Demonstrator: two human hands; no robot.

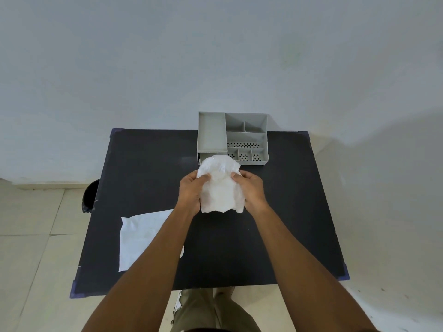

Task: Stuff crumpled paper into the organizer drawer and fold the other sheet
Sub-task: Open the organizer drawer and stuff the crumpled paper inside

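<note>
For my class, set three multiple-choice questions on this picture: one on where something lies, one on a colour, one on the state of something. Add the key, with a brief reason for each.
1. Where does the flat sheet lie?
A. on the table's near left part
B. inside the organizer
C. on the floor

2. What colour is the organizer?
A. red
B. grey
C. yellow

3. What state is the paper between the hands in?
A. rolled into a neat tube
B. lying flat on the table
C. being crumpled, gripped from both sides

Key: 1 A, it rests on the black table beside the left forearm. 2 B, its walls are plain grey. 3 C, the left hand and right hand squeeze it.
</note>
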